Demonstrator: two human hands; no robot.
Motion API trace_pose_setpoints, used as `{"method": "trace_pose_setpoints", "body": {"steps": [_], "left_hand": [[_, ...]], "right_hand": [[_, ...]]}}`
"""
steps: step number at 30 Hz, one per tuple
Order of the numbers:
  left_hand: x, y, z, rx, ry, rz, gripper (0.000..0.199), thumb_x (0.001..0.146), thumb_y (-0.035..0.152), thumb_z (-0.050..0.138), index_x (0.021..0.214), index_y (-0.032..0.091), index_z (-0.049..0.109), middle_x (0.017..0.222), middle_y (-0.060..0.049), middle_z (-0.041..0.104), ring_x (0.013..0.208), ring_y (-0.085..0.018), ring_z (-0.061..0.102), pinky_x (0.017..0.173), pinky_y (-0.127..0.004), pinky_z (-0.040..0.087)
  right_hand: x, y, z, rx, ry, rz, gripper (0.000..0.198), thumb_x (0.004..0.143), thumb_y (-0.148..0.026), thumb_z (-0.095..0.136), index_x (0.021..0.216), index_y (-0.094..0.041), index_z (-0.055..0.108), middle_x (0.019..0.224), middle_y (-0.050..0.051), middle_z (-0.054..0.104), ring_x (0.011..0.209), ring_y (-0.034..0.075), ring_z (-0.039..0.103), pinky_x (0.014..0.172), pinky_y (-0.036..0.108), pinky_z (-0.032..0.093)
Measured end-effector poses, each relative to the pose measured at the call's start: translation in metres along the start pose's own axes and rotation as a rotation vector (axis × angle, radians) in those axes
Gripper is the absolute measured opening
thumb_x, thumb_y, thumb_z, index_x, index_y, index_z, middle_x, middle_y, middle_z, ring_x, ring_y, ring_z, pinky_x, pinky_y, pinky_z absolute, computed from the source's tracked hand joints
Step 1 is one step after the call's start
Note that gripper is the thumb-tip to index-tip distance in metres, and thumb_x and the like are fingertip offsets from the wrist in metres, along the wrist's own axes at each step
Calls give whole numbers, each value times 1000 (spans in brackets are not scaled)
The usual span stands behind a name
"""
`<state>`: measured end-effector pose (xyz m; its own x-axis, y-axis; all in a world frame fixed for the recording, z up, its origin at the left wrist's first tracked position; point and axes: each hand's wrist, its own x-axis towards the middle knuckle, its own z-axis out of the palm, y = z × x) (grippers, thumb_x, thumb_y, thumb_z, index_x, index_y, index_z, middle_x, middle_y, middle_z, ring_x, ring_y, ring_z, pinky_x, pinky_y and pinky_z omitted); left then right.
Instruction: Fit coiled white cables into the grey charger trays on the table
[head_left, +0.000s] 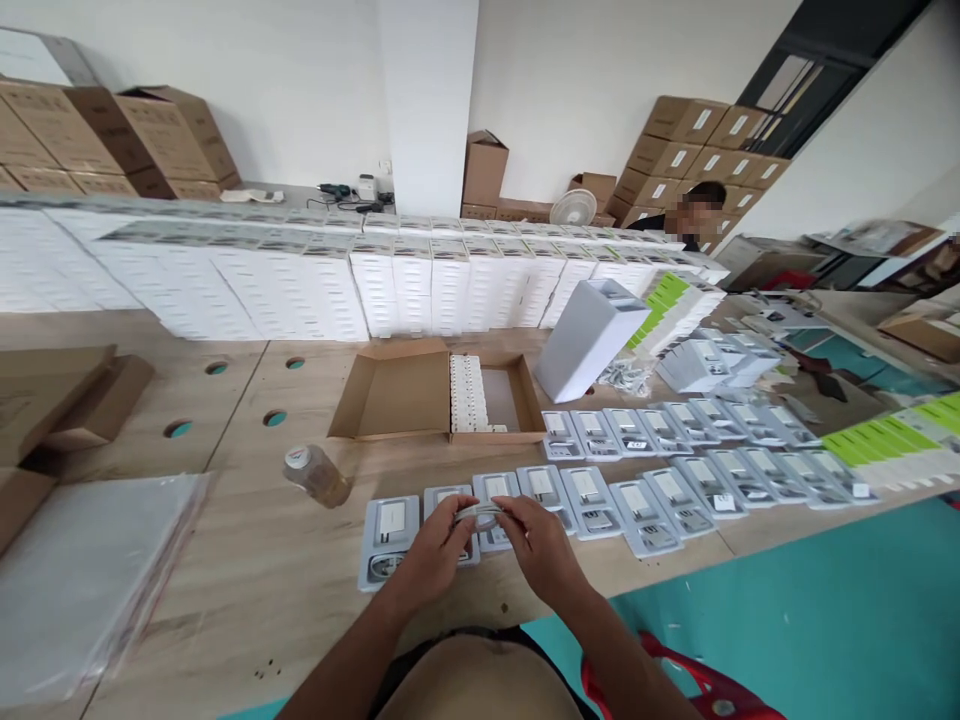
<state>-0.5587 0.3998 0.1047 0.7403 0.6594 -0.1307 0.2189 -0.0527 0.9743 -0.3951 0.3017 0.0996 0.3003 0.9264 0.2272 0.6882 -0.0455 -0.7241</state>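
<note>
My left hand [433, 552] and my right hand [534, 545] meet over the near edge of the wooden table [285, 560]. Together they pinch a small coiled white cable [480, 515] between their fingertips. Just under them lies a row of grey plastic packaging trays [390, 535], each with a white insert; the trays run off to the right in two rows [675, 470]. The tray directly below the hands is partly hidden by my fingers.
An open cardboard box [439, 395] with white small boxes stands behind the trays. A plastic bottle [315, 472] lies to the left, a stack of clear bags [82, 570] at far left. White cartons [300, 270] wall the table's back. A person [694, 215] sits far right.
</note>
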Motion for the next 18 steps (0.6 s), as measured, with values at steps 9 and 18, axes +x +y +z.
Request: {"method": "trace_pose_setpoints", "body": {"steps": [9,18], "left_hand": [[-7,-22,1,234,-24,-33,33,93,33,39,112,20,63,62,-1,61,61,-19,58,68,-31,41],[-7,-39,23,186,-12,-41,37,93,34,37,114,19,63,63,-1,59,58,-18,55,68,-30,41]], "right_hand": [[-9,1,6,-530,-67,-51,20,92,-25,51,78,-20,65,85,8,66,83,23,60,72,33,40],[-9,4,22,178,-30,308,22,94,-35,46,80,-22,56,61,-3,62,58,15,61,59,25,40]]}}
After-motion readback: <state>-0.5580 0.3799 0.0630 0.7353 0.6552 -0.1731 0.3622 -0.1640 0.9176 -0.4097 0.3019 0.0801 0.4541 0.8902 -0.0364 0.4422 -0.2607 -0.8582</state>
